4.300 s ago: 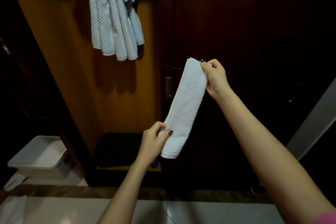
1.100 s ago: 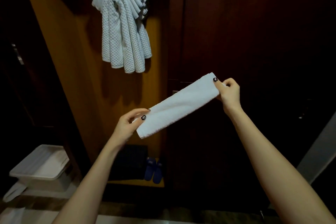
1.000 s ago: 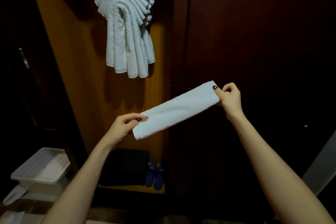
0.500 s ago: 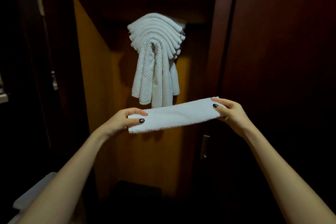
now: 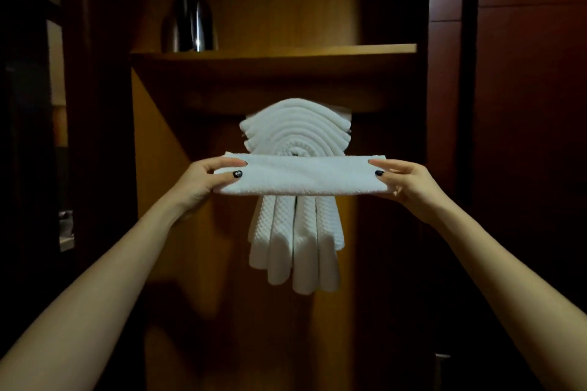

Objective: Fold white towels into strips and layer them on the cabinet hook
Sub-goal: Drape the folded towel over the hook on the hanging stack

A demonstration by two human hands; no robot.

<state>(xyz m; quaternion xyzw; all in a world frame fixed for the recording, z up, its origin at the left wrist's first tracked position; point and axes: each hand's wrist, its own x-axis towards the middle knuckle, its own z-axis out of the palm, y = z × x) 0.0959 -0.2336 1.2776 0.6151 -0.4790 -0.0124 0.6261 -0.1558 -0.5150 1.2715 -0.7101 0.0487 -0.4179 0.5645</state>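
A wooden shelf [image 5: 286, 52] is seen across the top of the open cabinet [image 5: 158, 168], and on its left part a dark, shiny metal vessel [image 5: 190, 27] is stood; what it contains cannot be told. Dark red-brown door panels [image 5: 527, 136] are seen off to the right. Just beneath the shelf, a stack of white towels [image 5: 295, 130] is draped in arched layers, its waffle-textured ends hung down in folds, and the hook itself is hidden by them. Straight in front of that stack a folded towel strip [image 5: 300, 174] is held level, so the middle of the hung towels is blocked from view. The strip's left end is pinched by the left hand [image 5: 206, 181], thumb on the front face; the right end is gripped likewise by the right hand [image 5: 409, 184]. Both arms are stretched forward.
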